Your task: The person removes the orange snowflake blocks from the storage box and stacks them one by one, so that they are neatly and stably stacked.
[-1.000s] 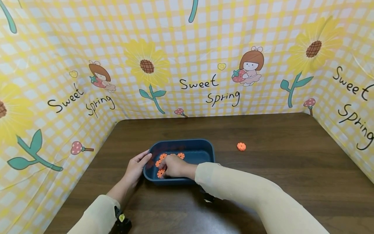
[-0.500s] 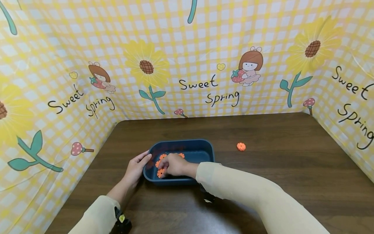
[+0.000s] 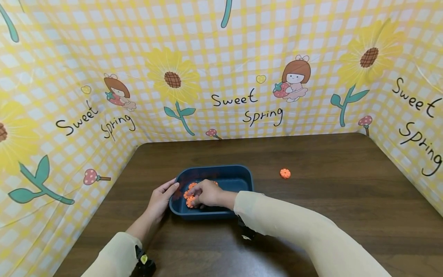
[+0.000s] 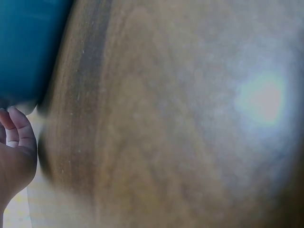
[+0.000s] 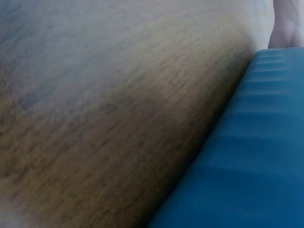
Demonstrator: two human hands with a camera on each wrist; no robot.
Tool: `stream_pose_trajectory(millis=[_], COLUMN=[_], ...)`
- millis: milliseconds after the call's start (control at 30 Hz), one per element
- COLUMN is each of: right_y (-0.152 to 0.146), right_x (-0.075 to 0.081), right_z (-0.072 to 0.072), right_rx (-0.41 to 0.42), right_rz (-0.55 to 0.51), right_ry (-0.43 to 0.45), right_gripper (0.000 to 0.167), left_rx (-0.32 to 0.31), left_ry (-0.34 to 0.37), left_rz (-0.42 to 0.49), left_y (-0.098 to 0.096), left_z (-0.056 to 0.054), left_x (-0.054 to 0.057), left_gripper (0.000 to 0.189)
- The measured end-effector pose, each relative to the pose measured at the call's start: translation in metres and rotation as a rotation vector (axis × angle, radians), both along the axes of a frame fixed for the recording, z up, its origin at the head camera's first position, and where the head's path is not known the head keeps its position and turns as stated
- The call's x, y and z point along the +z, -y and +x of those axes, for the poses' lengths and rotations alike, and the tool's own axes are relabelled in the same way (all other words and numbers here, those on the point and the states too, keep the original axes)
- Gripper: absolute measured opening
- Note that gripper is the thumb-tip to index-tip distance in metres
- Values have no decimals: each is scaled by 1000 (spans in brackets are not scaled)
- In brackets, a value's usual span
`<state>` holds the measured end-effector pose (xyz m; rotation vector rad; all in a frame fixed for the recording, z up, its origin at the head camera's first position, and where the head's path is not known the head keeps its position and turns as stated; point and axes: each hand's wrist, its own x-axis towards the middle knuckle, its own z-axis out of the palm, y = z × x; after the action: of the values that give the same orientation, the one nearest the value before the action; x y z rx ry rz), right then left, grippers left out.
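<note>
A dark blue rectangular bin [image 3: 207,216] stands on the table, with several orange notched plastic discs [image 3: 190,201] in its left part. At the bin's left end my left hand [image 3: 161,199] holds it, thumb on the rim and fingers against the outer wall. In the left wrist view the left hand [image 4: 18,147] shows curled fingers right by the blue wall. My right hand [image 3: 209,193] reaches over the front rim into the bin, thumb and index finger pinching the nearest disc at its right edge. This hand covers part of the discs behind it.
One more orange disc [image 3: 285,174] lies on the brown wooden table [image 3: 322,161], right of the bin. A yellow checked cloth [image 3: 228,69] with printed flowers and lettering surrounds the table at the back and sides. The right sleeve [image 3: 287,215] crosses over the table front.
My right hand has shifted slightly to the right inside the bin, and the nearest disc has moved a little up with it. The left hand and the bin stay in place.
</note>
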<state>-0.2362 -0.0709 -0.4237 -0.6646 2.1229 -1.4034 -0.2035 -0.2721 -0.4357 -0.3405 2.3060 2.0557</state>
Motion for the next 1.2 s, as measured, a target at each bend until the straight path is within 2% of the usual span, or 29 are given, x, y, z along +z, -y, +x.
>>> stream_pose_trajectory(millis=[233,467,733,967,1200], right_y=[-3,-8,-19,-27,-42], right_x=[3,7,10,16,25], right_z=[-3,-7,-14,-16,-17], right_rx=[1,-37,-49,-53,-46], right_rz=[-35,-61,-106,-130,-150], right_ry=[67,87,127,119,92], right_gripper=[32,34,33,37,42], left_rx=[0,-10,6,23,12], left_ry=[-7,2,11,1,-2], left_rz=[-15,-21,-33,1,7], left_y=[0,1,-1,-1,0], left_z=[1,0,0,1,1], left_x=[0,-1,1,0,0], left_gripper=[58,59,58,56,55])
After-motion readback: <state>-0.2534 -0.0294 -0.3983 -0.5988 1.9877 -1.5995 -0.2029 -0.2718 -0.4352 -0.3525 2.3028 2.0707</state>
